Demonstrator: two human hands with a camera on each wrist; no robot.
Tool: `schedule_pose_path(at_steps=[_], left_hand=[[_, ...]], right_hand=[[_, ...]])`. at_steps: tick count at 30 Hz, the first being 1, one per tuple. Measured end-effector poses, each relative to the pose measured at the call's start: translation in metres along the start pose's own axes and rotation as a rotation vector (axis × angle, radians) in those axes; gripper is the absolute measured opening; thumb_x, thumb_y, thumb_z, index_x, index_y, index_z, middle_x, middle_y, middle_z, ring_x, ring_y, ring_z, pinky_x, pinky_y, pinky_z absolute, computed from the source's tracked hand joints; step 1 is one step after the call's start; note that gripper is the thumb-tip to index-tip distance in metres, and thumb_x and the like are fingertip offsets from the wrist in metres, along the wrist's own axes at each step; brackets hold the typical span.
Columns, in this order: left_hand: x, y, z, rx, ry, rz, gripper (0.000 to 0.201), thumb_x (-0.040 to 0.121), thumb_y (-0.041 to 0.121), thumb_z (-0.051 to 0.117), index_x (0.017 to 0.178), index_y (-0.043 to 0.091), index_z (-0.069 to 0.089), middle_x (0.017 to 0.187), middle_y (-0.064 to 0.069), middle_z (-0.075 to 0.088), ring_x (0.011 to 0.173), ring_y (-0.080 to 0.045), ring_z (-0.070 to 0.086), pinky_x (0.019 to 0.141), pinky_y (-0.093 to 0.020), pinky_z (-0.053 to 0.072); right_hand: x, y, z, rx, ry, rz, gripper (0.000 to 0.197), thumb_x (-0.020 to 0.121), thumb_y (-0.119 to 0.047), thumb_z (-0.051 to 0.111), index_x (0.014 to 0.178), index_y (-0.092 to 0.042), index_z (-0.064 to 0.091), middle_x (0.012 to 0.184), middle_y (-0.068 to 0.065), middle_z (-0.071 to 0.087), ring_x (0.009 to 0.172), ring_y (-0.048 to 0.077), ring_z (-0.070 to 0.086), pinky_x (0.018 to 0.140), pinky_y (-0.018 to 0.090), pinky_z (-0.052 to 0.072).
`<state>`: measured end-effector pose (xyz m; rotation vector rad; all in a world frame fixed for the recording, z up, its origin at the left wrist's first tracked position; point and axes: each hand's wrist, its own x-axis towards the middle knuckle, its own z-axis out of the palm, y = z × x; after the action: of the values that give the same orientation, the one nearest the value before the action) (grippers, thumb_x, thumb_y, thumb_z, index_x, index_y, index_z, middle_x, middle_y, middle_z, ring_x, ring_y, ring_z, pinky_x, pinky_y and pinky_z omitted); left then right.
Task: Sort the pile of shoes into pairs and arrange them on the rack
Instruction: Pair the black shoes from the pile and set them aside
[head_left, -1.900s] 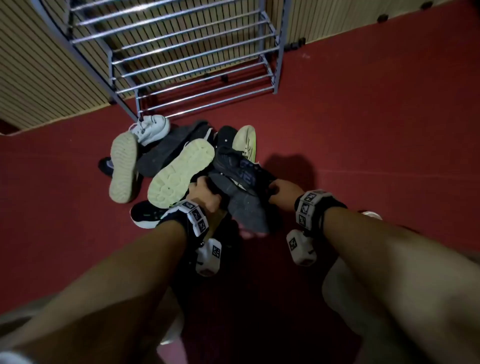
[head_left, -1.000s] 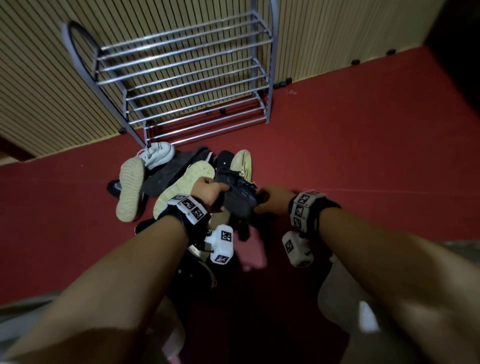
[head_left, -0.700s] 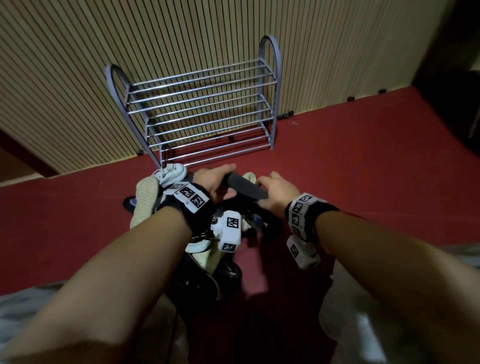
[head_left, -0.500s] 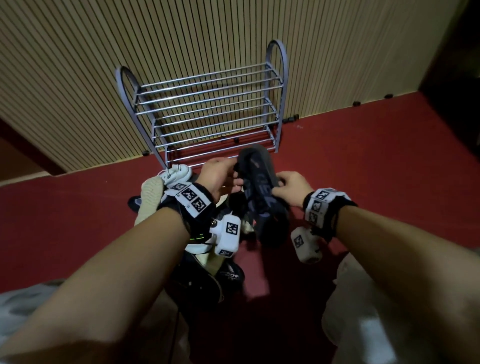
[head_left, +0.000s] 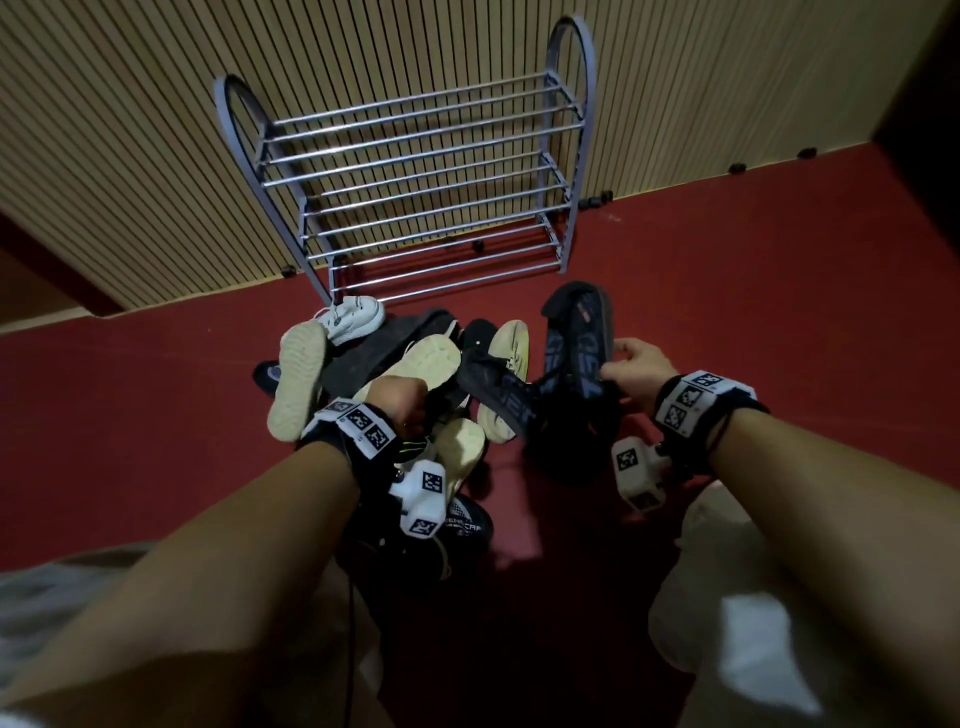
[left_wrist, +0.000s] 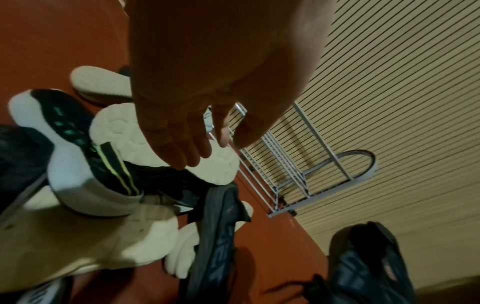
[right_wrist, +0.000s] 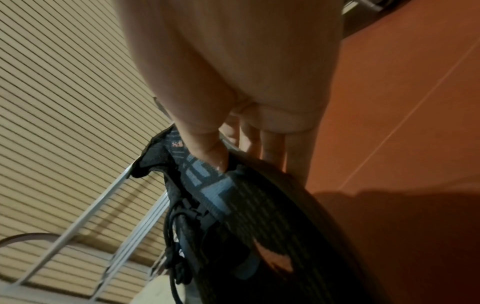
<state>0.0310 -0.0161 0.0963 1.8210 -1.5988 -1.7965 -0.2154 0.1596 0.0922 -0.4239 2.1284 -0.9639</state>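
Your right hand (head_left: 631, 371) pinches the dark knit sneaker (head_left: 574, 364) at centre-right, beside the pile; your left hand (left_wrist: 187, 131) hovers relaxed, holding nothing. Light, soft upper: grip the stiffer sole edge

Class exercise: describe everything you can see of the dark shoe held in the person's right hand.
The dark shoe is a black knit trainer with grey-blue block lettering on its side, dark laces and a dark sole. The right hand grips it, thumb on the upper and fingers behind the sole, lifted clear of the red floor, right of the pile and in front of the rack.
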Motion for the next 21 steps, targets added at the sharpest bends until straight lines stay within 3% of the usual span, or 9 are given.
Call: schedule_pose_path(at_steps=[2,4,7,11,13,16,17,19,21], left_hand=[[0.009,-0.009,0.005,0.041,0.001,-0.016,0.024,0.094,0.005,0.047,0.072,0.014,0.048,0.072,-0.004,0.051,0.060,-0.018,0.050,0.063,-0.030,0.048],[0.022,-0.014,0.015,0.098,-0.017,-0.003,0.025,0.093,0.005,0.048,0.070,0.016,0.048,0.071,-0.003,0.051,0.060,-0.017,0.051,0.070,-0.035,0.051],[0.038,-0.014,0.039,0.191,-0.042,0.070,0.024,0.089,0.006,0.052,0.070,0.021,0.050,0.073,-0.001,0.053,0.062,-0.017,0.053,0.071,-0.037,0.053],[0.056,-0.012,0.081,0.233,-0.009,0.151,0.007,0.087,0.004,0.054,0.087,0.010,0.053,0.086,-0.012,0.055,0.078,-0.022,0.052,0.071,-0.038,0.046],[0.066,-0.011,0.099,0.332,-0.001,0.220,0.012,0.084,0.002,0.055,0.093,0.011,0.054,0.088,-0.012,0.055,0.081,-0.025,0.054,0.070,-0.034,0.043],[0.081,-0.004,0.115,0.605,0.039,0.381,0.022,0.084,0.004,0.055,0.104,0.010,0.062,0.100,-0.013,0.061,0.089,-0.031,0.060,0.075,-0.035,0.047],[0.088,-0.002,0.120,0.707,0.066,0.446,0.028,0.084,0.006,0.056,0.110,0.012,0.064,0.107,-0.012,0.062,0.095,-0.032,0.061,0.079,-0.036,0.048],[0.098,0.007,0.134,0.932,0.131,0.585,0.030,0.083,0.011,0.058,0.111,0.015,0.068,0.111,-0.014,0.062,0.100,-0.037,0.059,0.079,-0.039,0.050],[0.108,0.012,0.150,1.029,0.245,0.640,0.026,0.083,0.015,0.060,0.106,0.018,0.073,0.108,-0.015,0.062,0.101,-0.038,0.058,0.078,-0.042,0.049]], right_hand=[[0.009,0.011,-0.006,-0.009,0.006,0.025,0.050,0.074,-0.012,0.067,0.123,-0.019,0.059,0.105,0.015,0.070,0.091,0.033,0.069,0.079,0.054,0.058],[0.020,0.018,-0.010,-0.026,0.031,0.039,0.047,0.074,-0.013,0.067,0.121,-0.021,0.061,0.103,0.014,0.071,0.089,0.032,0.070,0.077,0.053,0.058],[0.032,0.026,-0.011,-0.002,0.046,0.062,0.041,0.080,-0.007,0.064,0.120,-0.018,0.062,0.107,0.015,0.069,0.089,0.031,0.068,0.077,0.046,0.059],[0.039,0.040,-0.010,-0.072,0.073,0.044,0.047,0.082,-0.006,0.063,0.129,-0.012,0.059,0.117,0.011,0.065,0.103,0.031,0.064,0.082,0.037,0.053],[0.042,0.050,-0.008,-0.037,0.051,0.073,0.048,0.086,-0.001,0.059,0.134,-0.005,0.053,0.114,0.013,0.061,0.107,0.032,0.061,0.080,0.032,0.047],[0.050,0.070,-0.005,0.028,0.031,0.127,0.048,0.085,0.001,0.057,0.133,-0.004,0.053,0.114,0.015,0.062,0.102,0.030,0.061,0.085,0.036,0.049],[0.054,0.078,-0.004,0.020,0.014,0.141,0.049,0.081,-0.006,0.062,0.130,-0.008,0.056,0.111,0.013,0.065,0.098,0.030,0.062,0.088,0.039,0.052],[0.083,0.115,-0.002,0.019,0.006,0.171,0.062,0.059,-0.030,0.067,0.119,-0.015,0.064,0.104,0.010,0.070,0.090,0.029,0.067,0.087,0.045,0.055],[0.121,0.167,0.006,0.042,-0.028,0.192,0.071,0.042,-0.043,0.061,0.107,-0.018,0.068,0.095,0.009,0.072,0.084,0.029,0.070,0.082,0.049,0.057]])
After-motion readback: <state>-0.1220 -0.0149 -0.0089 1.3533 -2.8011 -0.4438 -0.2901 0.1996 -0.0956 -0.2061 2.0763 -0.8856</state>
